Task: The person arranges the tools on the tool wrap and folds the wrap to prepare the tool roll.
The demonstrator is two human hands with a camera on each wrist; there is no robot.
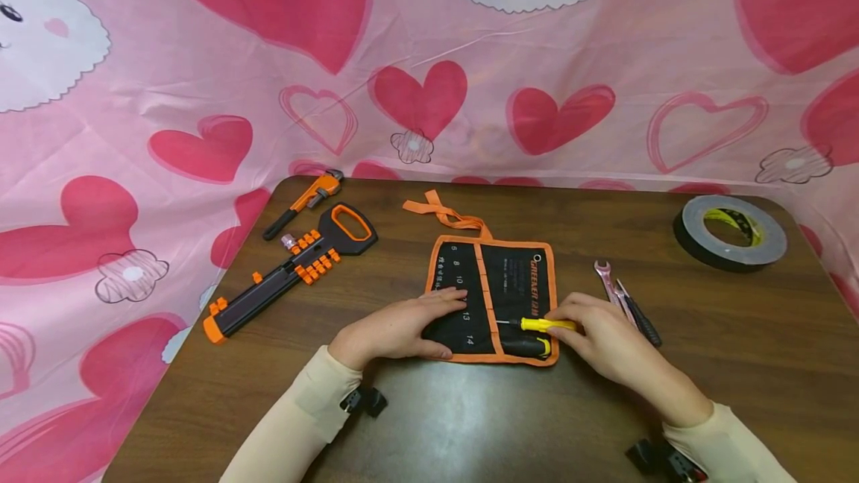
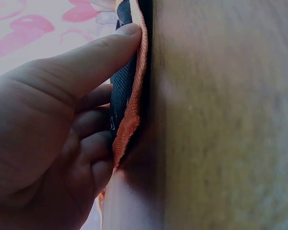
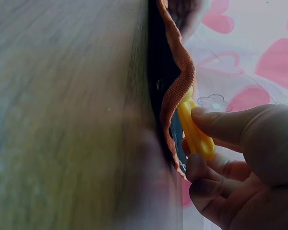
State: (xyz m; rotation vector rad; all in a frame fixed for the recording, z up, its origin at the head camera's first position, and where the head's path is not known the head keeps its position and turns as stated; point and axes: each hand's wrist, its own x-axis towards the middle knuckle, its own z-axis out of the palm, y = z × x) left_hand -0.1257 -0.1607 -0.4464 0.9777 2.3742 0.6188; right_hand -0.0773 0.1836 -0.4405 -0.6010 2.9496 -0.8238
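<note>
A black tool pouch with orange trim (image 1: 513, 267) lies spread flat on the table, with printed sizes on its left half. My left hand (image 1: 399, 325) rests on its lower left part, and the thumb lies along the orange edging (image 2: 140, 62) in the left wrist view. Between thumb and fingers, my right hand (image 1: 614, 341) pinches the yellow handle of a small screwdriver (image 1: 535, 325). Its thin shaft points left over the pouch's right half, towards the orange middle strip. Below it, a black-and-yellow handle (image 1: 545, 349) sits in the pouch's bottom right pocket.
Right of the pouch lie a small open-end wrench (image 1: 606, 274) and a black-handled tool (image 1: 644, 323). A large tape roll (image 1: 765, 244) is at the back right. At left are an orange pipe wrench (image 1: 310, 200) and a long black-and-orange tool (image 1: 268, 297). Orange ties (image 1: 450, 216) trail behind the pouch.
</note>
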